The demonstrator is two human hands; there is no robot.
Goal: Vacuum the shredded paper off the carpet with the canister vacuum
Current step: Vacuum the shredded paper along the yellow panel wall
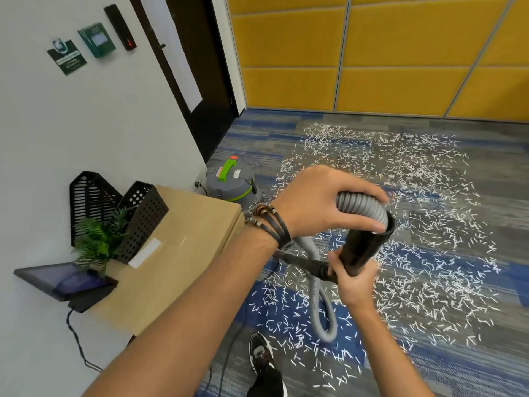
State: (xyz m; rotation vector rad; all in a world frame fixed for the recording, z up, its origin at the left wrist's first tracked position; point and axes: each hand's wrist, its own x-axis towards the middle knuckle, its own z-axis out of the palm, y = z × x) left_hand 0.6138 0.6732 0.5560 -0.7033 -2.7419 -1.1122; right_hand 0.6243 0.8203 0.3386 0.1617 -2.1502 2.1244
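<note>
Left hand (323,202), nearest in the head view, curls around the grey hose (361,204) at its cuff. Right hand (355,279) grips the black wand (363,247). Canister vacuum (232,181) stands by the wall. Shredded paper (415,224) covers the carpet (486,353). Risk: a half-seated joint may separate, and the looped hose may kink.
</note>
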